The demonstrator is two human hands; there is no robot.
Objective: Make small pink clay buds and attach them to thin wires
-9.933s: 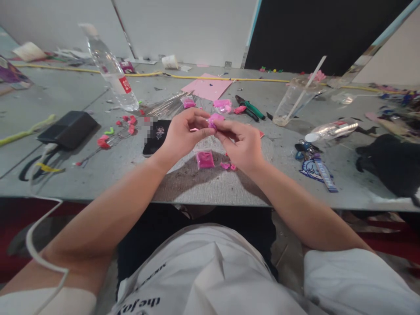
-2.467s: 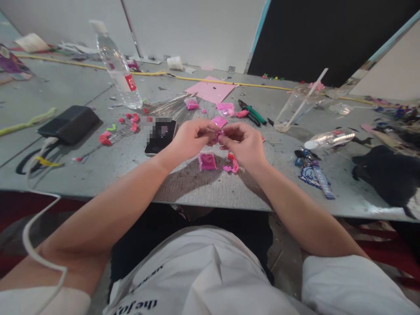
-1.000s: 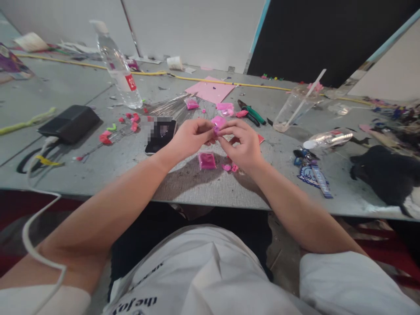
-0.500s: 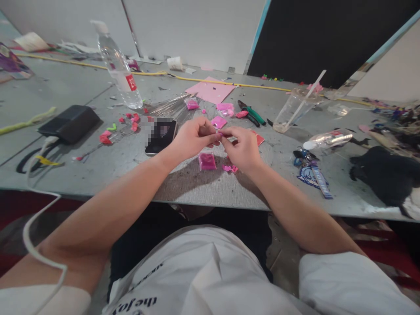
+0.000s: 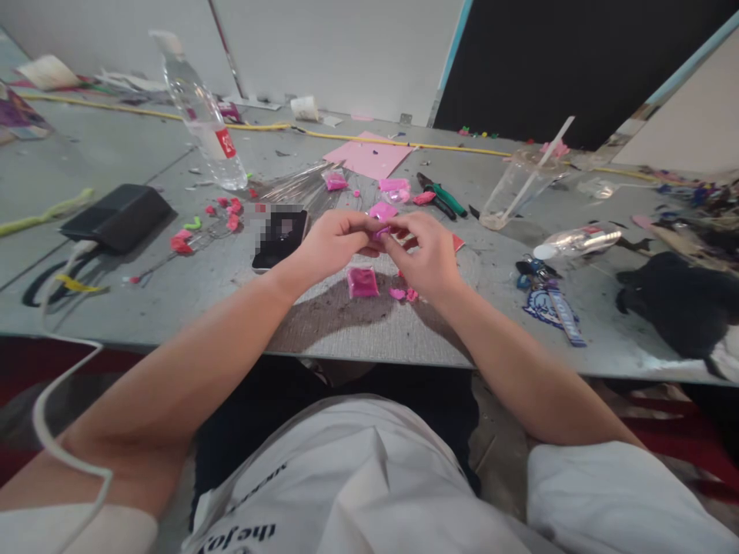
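A small pink-purple piece (image 5: 382,231) is held just beyond the magenta packet (image 5: 362,282), which is laid flat on the grey table (image 5: 323,327). The piece is pinched from the left by the thumb and fingers of the left hand (image 5: 339,242) and from the right by those of the right hand (image 5: 430,250); its shape is mostly covered by the fingertips. Just to the right of the packet, coral-pink scraps (image 5: 411,295) are scattered, partly shaded by the right hand. A lighter pink packet (image 5: 382,210) is seen past the magenta one, its near part hidden by the fingers. To the left of the magenta packet, a black phone (image 5: 287,248) is set beside the left hand, and red flower pieces (image 5: 232,221) on thin wires are spread farther left. Beyond the packet and to its right, green-handled pliers (image 5: 449,198) are placed; farther beyond it, a pink sheet (image 5: 375,158) is laid flat.
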